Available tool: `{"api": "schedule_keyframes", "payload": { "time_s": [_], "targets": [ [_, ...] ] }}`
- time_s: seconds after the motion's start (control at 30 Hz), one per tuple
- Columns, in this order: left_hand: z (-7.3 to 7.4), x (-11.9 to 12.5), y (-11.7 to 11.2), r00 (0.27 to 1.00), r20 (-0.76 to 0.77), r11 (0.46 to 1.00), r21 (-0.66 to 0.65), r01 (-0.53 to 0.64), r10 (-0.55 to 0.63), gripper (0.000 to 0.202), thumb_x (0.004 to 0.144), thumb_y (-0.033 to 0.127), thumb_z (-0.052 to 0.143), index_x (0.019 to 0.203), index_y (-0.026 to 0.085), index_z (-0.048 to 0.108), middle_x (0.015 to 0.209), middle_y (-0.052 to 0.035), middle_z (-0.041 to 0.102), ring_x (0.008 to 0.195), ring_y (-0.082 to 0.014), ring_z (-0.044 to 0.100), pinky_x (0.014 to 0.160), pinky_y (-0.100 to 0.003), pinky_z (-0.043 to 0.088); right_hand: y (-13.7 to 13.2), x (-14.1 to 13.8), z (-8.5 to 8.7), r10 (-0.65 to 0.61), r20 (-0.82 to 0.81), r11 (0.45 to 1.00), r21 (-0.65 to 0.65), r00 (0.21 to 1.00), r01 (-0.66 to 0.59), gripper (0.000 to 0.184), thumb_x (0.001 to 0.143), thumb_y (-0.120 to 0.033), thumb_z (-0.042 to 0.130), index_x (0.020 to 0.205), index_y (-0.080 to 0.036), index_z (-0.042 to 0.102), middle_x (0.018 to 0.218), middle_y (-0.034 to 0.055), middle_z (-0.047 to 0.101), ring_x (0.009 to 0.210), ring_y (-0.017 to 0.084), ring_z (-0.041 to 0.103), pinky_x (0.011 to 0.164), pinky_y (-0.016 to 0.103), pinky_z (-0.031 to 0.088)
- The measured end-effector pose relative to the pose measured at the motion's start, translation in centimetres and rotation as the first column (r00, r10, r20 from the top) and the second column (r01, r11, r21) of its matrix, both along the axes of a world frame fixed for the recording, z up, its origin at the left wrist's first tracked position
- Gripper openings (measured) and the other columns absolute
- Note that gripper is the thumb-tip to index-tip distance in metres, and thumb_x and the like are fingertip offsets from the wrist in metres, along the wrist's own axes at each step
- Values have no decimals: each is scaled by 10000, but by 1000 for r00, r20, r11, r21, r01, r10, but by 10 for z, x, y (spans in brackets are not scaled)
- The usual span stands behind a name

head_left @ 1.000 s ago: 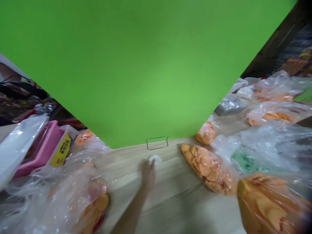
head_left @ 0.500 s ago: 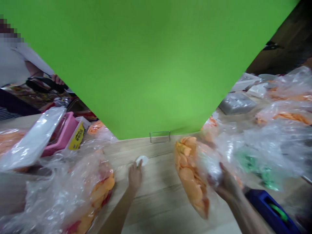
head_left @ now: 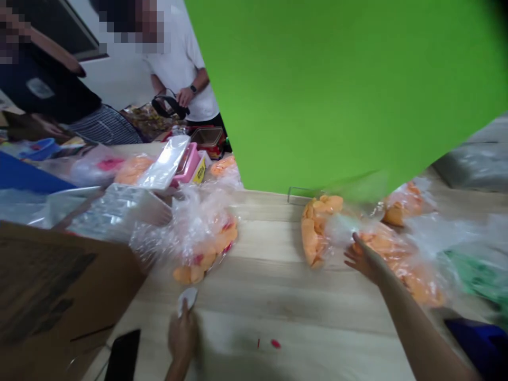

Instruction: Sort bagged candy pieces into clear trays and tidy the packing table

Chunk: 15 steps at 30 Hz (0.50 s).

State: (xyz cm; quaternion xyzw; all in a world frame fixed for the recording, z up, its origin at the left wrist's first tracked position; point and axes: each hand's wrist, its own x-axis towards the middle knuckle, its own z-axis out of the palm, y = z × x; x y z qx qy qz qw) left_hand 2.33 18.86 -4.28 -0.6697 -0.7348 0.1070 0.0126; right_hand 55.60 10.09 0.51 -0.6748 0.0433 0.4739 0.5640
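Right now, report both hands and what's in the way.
Left hand: pinching small white scrap. Right hand: open, against clear plastic bag of orange chips. Brown cardboard box beside left hand.

The left hand [head_left: 182, 337] and right hand [head_left: 365, 263] are bare, as is each forearm [head_left: 423, 325].

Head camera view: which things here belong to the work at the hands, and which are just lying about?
In use:
left hand holding a small white piece
right hand at a clear bag of orange chips

Lying about:
cardboard box
black phone
pink container
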Motion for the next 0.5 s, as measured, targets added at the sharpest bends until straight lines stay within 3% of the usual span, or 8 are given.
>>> {"api": "schedule_keyframes", "payload": {
  "time_s": [0.07, 0.17, 0.23, 0.3, 0.33, 0.4, 0.43, 0.5],
  "targets": [
    [-5, 40, -18, 979, 113, 985, -32, 172, -168, 447, 830, 186, 266, 1247, 98, 401, 781, -114, 570, 665, -194, 530, 577, -284, 393, -28, -17, -6, -81, 71, 997, 9, 994, 80, 342, 637, -452, 626, 916, -279, 529, 958, 13, 585, 759, 179, 596, 793, 407, 452],
    [-19, 126, -60, 927, 207, 941, -63, 333, -314, 452, 822, 151, 280, 1255, 180, 406, 879, -101, 594, 801, -195, 539, 699, -287, 409, -78, -58, -15, -168, 82, 986, -4, 982, 169, 347, 569, -392, 672, 845, -229, 539, 856, 18, 585, 745, 184, 603, 829, 379, 443],
    [-26, 175, -95, 851, 340, 880, -117, 461, -401, 467, 811, 103, 274, 1247, 180, 422, 916, -118, 605, 833, -215, 548, 731, -316, 418, -110, -88, -19, -140, 42, 988, -63, 989, 142, 405, 530, -407, 695, 836, -186, 548, 847, 58, 593, 768, 224, 606, 839, 409, 439],
    [-28, 198, -125, 779, 452, 842, -106, 529, -433, 480, 796, 84, 304, 1241, 213, 429, 958, -109, 605, 862, -222, 549, 755, -332, 427, -134, -114, -24, -78, 21, 992, -100, 997, 79, 480, 517, -439, 705, 873, -157, 549, 892, 96, 600, 818, 259, 600, 855, 433, 431],
    [-28, 196, -135, 747, 494, 835, -71, 545, -445, 473, 796, 94, 323, 1236, 226, 434, 998, -103, 596, 891, -221, 542, 772, -332, 428, -142, -124, -27, -32, 36, 993, -114, 999, 36, 510, 528, -461, 697, 900, -147, 545, 910, 109, 602, 834, 270, 597, 858, 443, 429],
    [-27, 163, -141, 720, 522, 852, 27, 522, -458, 432, 815, 140, 332, 1222, 223, 450, 1066, -94, 571, 949, -213, 518, 812, -325, 416, -151, -138, -34, 96, 118, 988, -130, 988, -80, 533, 576, -507, 652, 938, -130, 543, 951, 133, 602, 861, 279, 589, 871, 455, 422],
    [-26, 134, -138, 745, 500, 879, 74, 472, -442, 414, 831, 174, 319, 1221, 209, 450, 1073, -96, 563, 958, -210, 508, 822, -324, 409, -152, -142, -39, 175, 189, 978, -146, 966, -148, 526, 603, -524, 620, 940, -125, 551, 972, 142, 602, 886, 282, 580, 890, 457, 407],
    [-25, 63, -125, 860, 383, 941, 117, 317, -337, 408, 853, 199, 272, 1219, 178, 452, 915, -89, 587, 846, -202, 520, 771, -324, 408, -147, -145, -51, 327, 371, 943, -192, 869, -272, 508, 667, -544, 536, 946, -121, 574, 1020, 149, 594, 972, 282, 542, 949, 455, 350]
  ]
}}
